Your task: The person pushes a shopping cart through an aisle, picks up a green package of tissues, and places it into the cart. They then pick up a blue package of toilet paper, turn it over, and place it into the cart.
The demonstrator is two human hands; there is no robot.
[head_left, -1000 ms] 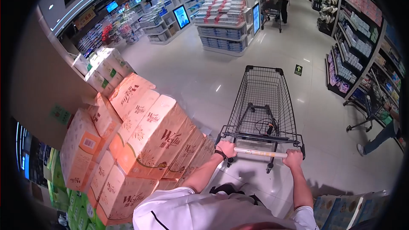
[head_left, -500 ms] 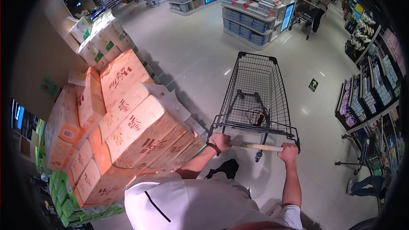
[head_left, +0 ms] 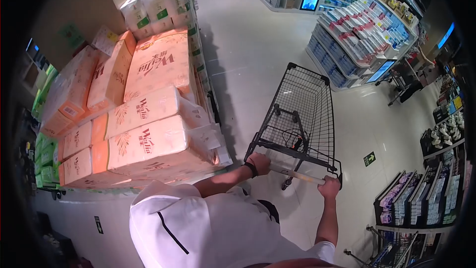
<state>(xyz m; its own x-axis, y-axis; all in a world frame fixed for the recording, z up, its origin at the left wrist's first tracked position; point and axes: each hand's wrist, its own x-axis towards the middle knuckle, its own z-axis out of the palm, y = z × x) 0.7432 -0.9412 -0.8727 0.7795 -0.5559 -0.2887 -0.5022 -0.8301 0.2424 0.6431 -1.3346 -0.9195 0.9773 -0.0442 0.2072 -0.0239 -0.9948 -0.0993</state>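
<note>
A wire shopping cart (head_left: pixel 303 114) stands in front of me, its basket holding only a small dark and orange item near the handle end. My left hand (head_left: pixel 259 164), with a dark band at the wrist, is wrapped round the left end of the pale cart handle (head_left: pixel 296 174). Round the right end of the same handle, my right hand (head_left: pixel 329 187) is closed. Both arms reach forward from a white shirt.
Orange tissue packs (head_left: pixel 148 141) are stacked close on my left, with white and green packs (head_left: pixel 161 7) behind. A display island (head_left: pixel 357 39) stands ahead right, a person (head_left: pixel 427 75) beyond it. Shelves (head_left: pixel 421 193) line the right. A floor arrow (head_left: pixel 370 159) lies right of the cart.
The view has turned left, so the island, arrow and shelves sit further right and the orange stack looks squarer to me. Both hands still grip the handle.
</note>
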